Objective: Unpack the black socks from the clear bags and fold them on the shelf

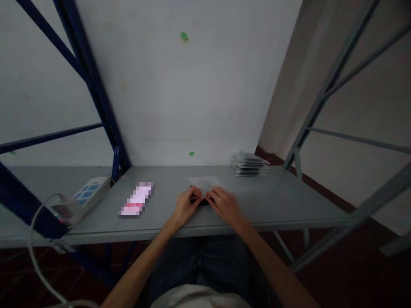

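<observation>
Fingers of left hand [185, 204] and right hand [226, 204] are resting bunched at black object [204, 202], grip unclear, light pressure probably helping.

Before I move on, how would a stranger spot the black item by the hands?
On the grey shelf, find the left hand and right hand. Partly hidden by them is the black item, darker than the pale sheet just beyond.

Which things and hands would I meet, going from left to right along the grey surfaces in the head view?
White power strip → smartphone with pixelated screen → left hand → right hand → stack of flat packets.
</observation>
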Tool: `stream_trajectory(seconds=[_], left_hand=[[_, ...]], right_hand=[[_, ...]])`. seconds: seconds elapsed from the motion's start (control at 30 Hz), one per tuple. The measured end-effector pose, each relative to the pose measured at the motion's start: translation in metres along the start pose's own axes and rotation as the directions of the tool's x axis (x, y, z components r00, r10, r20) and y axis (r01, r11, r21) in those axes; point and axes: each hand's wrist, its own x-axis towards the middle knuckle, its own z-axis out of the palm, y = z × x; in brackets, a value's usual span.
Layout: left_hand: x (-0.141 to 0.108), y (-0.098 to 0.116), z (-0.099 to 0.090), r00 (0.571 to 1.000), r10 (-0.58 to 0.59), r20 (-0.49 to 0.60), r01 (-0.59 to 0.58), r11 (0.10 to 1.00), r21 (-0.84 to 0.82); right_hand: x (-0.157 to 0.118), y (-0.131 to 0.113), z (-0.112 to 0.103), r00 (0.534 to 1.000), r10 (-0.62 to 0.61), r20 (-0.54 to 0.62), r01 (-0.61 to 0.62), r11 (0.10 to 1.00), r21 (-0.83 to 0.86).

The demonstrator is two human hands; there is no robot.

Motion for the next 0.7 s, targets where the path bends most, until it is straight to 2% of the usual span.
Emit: stream_trajectory(seconds=[0.13,0.33,0.4,0.5,0.6,0.7], left_hand=[[0.005,-0.002,-0.008,0.996,0.007,-0.084,-0.007,1.000,0.001],[0.011,-0.017,-0.026,0.970,-0.066,-0.234,0.059,0.998,-0.036],[0.010,-0.022,-0.026,0.972,-0.068,-0.224,0.063,0.998,-0.030],[0.008,-0.027,-0.023,0.989,-0.043,-0.142,0.045,0.999,0.010],[0.006,-0.032,-0.019,0.995,-0.013,-0.099,0.027,0.989,0.142],[0.003,-0.036,-0.019,0.998,-0.016,-0.053,0.030,0.960,0.279]], right_hand=[[-0.005,0.022,-0.004,0.998,0.055,-0.005,-0.055,0.995,-0.079],[-0.019,0.069,-0.004,0.980,0.201,0.012,-0.197,0.971,-0.135],[-0.023,0.080,-0.004,0.973,0.229,0.016,-0.225,0.964,-0.141],[-0.028,0.093,-0.010,0.964,0.264,0.024,-0.256,0.951,-0.172],[-0.038,0.114,-0.025,0.941,0.331,0.069,-0.309,0.925,-0.222],[-0.061,0.150,-0.048,0.891,0.440,0.110,-0.402,0.879,-0.257]])
